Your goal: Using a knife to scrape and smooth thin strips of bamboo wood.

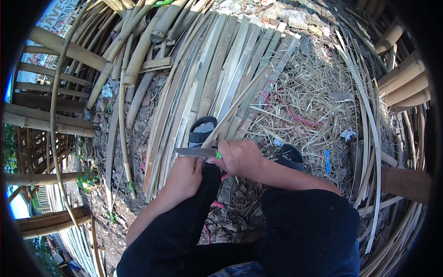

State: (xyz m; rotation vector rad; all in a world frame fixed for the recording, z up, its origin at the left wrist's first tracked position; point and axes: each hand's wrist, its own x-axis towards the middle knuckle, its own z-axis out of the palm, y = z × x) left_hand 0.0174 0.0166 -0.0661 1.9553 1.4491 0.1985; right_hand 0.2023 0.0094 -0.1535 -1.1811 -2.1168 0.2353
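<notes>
Bamboo is lying everywhere in the head view: split slats [217, 69] are spreading like a fan on the far ground, whole poles [138, 51] are piling at the far left, and dry shavings [304, 101] are covering the ground at the right. The person is sitting in dark trousers, with a sandal [202, 131] under the slats.

The right hand [240, 157] is closing its fingers around a knife [196, 152] with a green handle, and the blade is pointing to the left. The left hand [184, 177] is curling just below the blade, fingers narrow, and seems to be gripping the near end of a thin bamboo strip [235, 108], which is running far and right from the hands.

I judge that the step in hand is shaving this strip. The next move is probably calling for a steady blade angle and fingers kept behind the edge.
</notes>
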